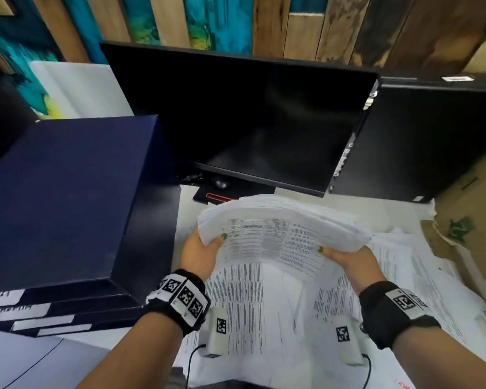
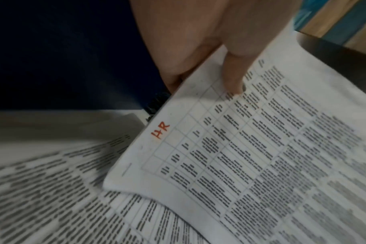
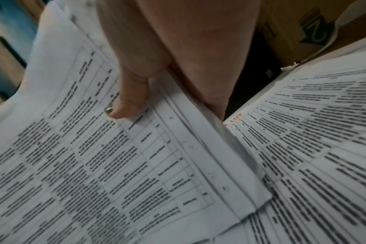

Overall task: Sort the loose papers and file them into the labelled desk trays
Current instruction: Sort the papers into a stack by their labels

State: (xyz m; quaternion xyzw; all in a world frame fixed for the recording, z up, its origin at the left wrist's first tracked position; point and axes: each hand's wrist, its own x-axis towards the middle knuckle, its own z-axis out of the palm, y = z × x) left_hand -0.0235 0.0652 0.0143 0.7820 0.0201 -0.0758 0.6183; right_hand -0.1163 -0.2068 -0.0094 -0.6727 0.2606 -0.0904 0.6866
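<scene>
Both hands hold a thick stack of printed papers (image 1: 281,228) lifted above the desk in front of the monitor. My left hand (image 1: 201,248) pinches its left edge, thumb on top, fingers underneath. My right hand (image 1: 345,255) grips its right edge the same way. The top sheet (image 2: 251,148) is a table of text with "HR" written in red near its corner; the left thumb (image 2: 234,79) presses on it. The right thumb (image 3: 127,102) lies on the same sheet (image 3: 94,156). More loose printed sheets (image 1: 253,304) cover the desk below. Dark blue stacked trays (image 1: 59,197) with white labels (image 1: 26,307) stand at the left.
A black monitor (image 1: 264,122) stands just behind the stack, with a mouse (image 1: 220,182) under it. A black computer case (image 1: 432,136) sits at the right rear. Cardboard (image 1: 466,220) lies at the right. Spread sheets (image 3: 313,148) reach the desk's right edge.
</scene>
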